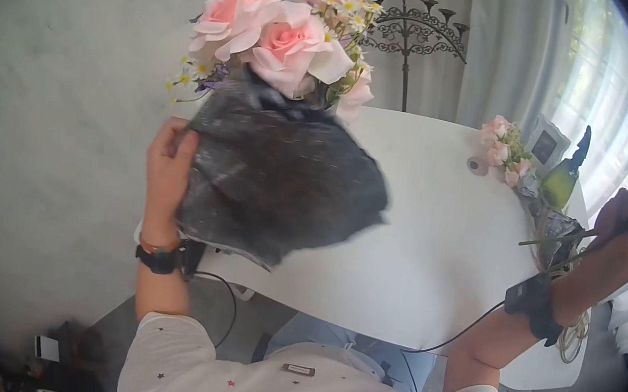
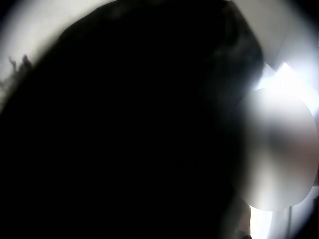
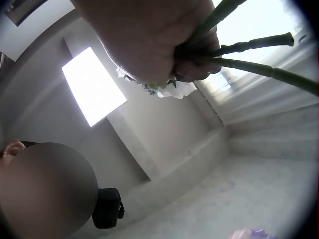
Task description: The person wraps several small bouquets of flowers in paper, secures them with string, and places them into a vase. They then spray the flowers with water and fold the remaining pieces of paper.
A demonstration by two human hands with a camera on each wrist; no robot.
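My left hand (image 1: pixel 166 170) pinches the left edge of a crumpled black plastic sheet (image 1: pixel 284 179), thumb in front. Above the sheet rise large pink roses (image 1: pixel 288 42) with small daisies and purple blooms, their lower part hidden by it. In the left wrist view the dark sheet (image 2: pixel 124 124) fills most of the picture. Far to the right, my right hand (image 1: pixel 624 226) is raised near the curtain. It grips several green stems (image 3: pixel 249 67), cut ends sticking out of the fist. Pale petals (image 3: pixel 177 89) show beyond the hand in the right wrist view.
Behind the white table (image 1: pixel 437 239) stands a dark metal candelabra (image 1: pixel 410 44). At the table's right side are a small pink flower bunch (image 1: pixel 503 151), a picture frame (image 1: pixel 547 142), a green-yellow object with a dark tip (image 1: pixel 559 184) and coiled cord (image 1: pixel 573 339). Cables run from both wrists.
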